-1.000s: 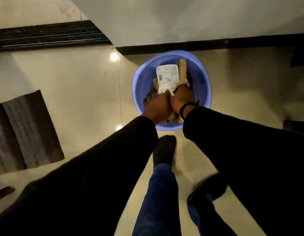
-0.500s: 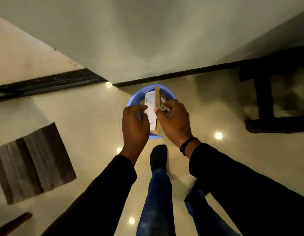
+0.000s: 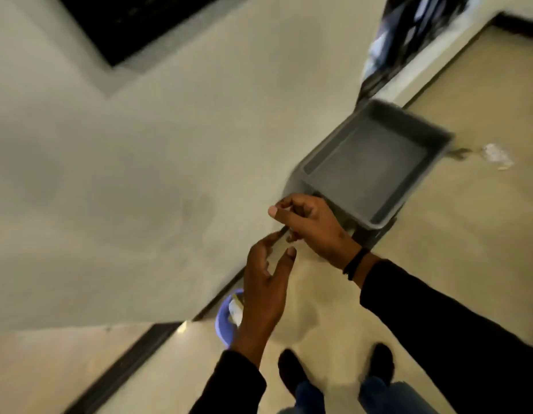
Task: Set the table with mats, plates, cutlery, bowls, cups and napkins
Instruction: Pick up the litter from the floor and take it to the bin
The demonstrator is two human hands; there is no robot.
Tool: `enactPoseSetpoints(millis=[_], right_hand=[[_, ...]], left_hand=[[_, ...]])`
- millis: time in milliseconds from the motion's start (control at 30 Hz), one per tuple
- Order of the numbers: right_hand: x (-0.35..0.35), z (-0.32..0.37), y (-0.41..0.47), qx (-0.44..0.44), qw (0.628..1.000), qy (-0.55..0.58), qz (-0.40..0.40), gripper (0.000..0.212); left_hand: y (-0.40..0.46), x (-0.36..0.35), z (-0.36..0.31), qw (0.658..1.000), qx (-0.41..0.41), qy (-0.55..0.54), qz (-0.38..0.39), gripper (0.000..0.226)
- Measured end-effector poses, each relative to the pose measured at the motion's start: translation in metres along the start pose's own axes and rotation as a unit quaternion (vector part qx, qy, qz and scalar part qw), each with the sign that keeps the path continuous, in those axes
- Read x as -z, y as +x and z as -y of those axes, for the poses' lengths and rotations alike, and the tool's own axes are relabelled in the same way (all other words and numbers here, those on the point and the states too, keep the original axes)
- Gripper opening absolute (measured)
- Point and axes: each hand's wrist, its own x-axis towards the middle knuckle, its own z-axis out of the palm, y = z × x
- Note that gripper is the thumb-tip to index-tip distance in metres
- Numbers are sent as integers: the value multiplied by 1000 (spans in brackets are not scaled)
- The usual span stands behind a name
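No mats, plates, cutlery, bowls, cups or napkins are in view. My left hand [image 3: 266, 282] hangs in front of me with its fingers spread and relaxed, holding nothing. Just above and to its right, my right hand [image 3: 311, 227] has its fingers curled in toward the palm, and I see nothing in it. The two hands are close together but apart. The picture is blurred by motion.
A blue bin [image 3: 225, 319] with paper in it stands on the floor by the wall, partly hidden behind my left wrist. A grey rectangular tub [image 3: 375, 162] sits on the floor beyond my right hand. My two feet [image 3: 336, 372] stand on the pale tiled floor.
Both hands have let go of the paper and card, which now lie in the blue bin. The view has swung to the right, bringing the grey tub into sight.
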Motion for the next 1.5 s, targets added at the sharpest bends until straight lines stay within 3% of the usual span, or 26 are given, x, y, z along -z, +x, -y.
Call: enactPoseSetpoints(millis=[133,267,533,767,933,1267,1333,1500], right_hand=[[104,47,-54,32,989,18,-142,27],[224,57,-117,31,961,0,-275,37],[390,13,-212,2,906,10,-424,41],[518,-23,-247,-52,893,-13,-446,42],[575,-44,-214,-83,891,4,-446,45],[730,-48,-127,-120,909,-50,-396,52],[768,-52,-118,-133,902,-61,-407,49],[860,-56,-98,-156,860,-33,-485,46]], left_hand=[[-21,-68,-73,993,-50,23,105,29],[-48,-165,-138,962,-111,34,246,30],[-71,-350,-190,923,-165,85,338,41],[-64,-487,-202,938,-121,62,320,40],[-49,-546,-214,935,-123,72,326,49],[111,-662,-254,929,-88,125,337,66],[138,-694,-263,932,-73,120,334,69],[193,-795,-297,925,-71,135,349,52]])
